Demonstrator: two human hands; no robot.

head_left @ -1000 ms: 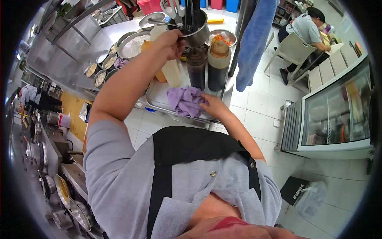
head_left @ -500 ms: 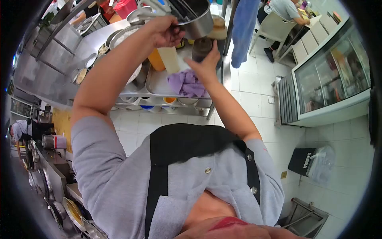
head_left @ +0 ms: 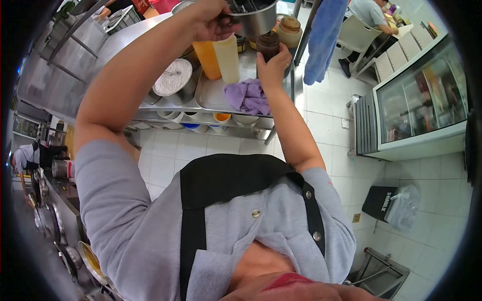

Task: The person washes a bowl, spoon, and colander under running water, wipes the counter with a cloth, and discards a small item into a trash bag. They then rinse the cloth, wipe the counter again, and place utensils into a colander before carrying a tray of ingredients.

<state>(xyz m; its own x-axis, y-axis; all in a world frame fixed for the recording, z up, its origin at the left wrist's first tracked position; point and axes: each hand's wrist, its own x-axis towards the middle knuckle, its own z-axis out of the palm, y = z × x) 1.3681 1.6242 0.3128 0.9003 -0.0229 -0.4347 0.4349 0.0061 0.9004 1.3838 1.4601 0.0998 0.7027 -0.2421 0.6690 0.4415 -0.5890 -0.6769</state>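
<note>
My left hand (head_left: 213, 22) is closed at the side of a steel pot (head_left: 255, 21) with black-handled utensils in it. Its exact grip is partly hidden. The pot is held above several bottles. Below and to its right, my right hand (head_left: 273, 65) wraps round a dark brown bottle (head_left: 267, 44). Left of that bottle stand a pale yellow squeeze bottle (head_left: 227, 60) and an orange squeeze bottle (head_left: 207, 60), on a metal tray (head_left: 208, 93). A crumpled purple cloth (head_left: 247, 96) lies at the tray's front, near my right wrist. Behind the brown bottle is a tan-topped jar (head_left: 289, 31).
A steel container of white powder (head_left: 173, 78) stands left of the tray. Tubs sit on the shelf underneath, one with orange contents (head_left: 221, 117). A blue towel (head_left: 325, 42) hangs at the right. A glass-door fridge (head_left: 416, 90) and a seated person (head_left: 369, 17) are further right.
My right hand has gone from thumb and fingers spread about the brown bottle to closed round it. My left hand still has the pot. The whole view has shifted slightly.
</note>
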